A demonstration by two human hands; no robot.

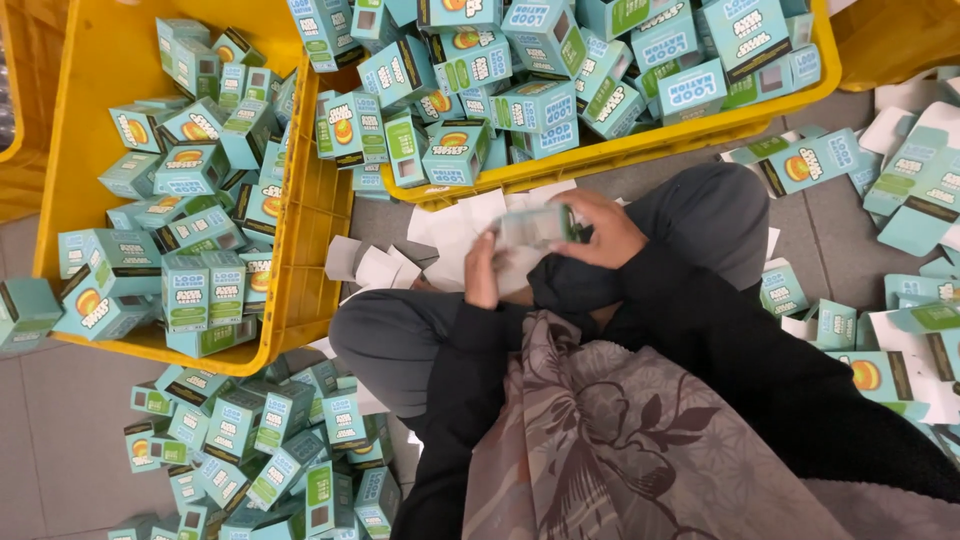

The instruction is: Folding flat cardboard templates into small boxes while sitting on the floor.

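Seen from above, a person sits cross-legged on a grey tiled floor (60,440), in grey trousers, black sleeves and a brown floral cloth.

Both hands meet over the lap. The right hand (605,232) is curled closed around a small teal carton (535,226), fingers wrapped over its top and far side. The left hand (482,270) is partly closed, fingertips pressed to the carton's near end. The carton is blurred, so whether its flaps are shut cannot be told.

Past the knees stands a yellow plastic crate (600,152), ribbed and rigid, heaped with matching cartons. A second yellow crate (300,200) sits toward the floor's left edge, half full. Loose made-up cartons (270,450) lie piled on the floor by the left knee. Flat, unfolded blanks (925,200) are stacked toward the right edge, and white paper inserts (375,265) lie before the shins.

The cartons are thin, glossy card with sharp creases. Squeezing too hard could likely crush a corner or tear a flap. The far crate is heaped high, so a nudge might spill cartons over its rim.
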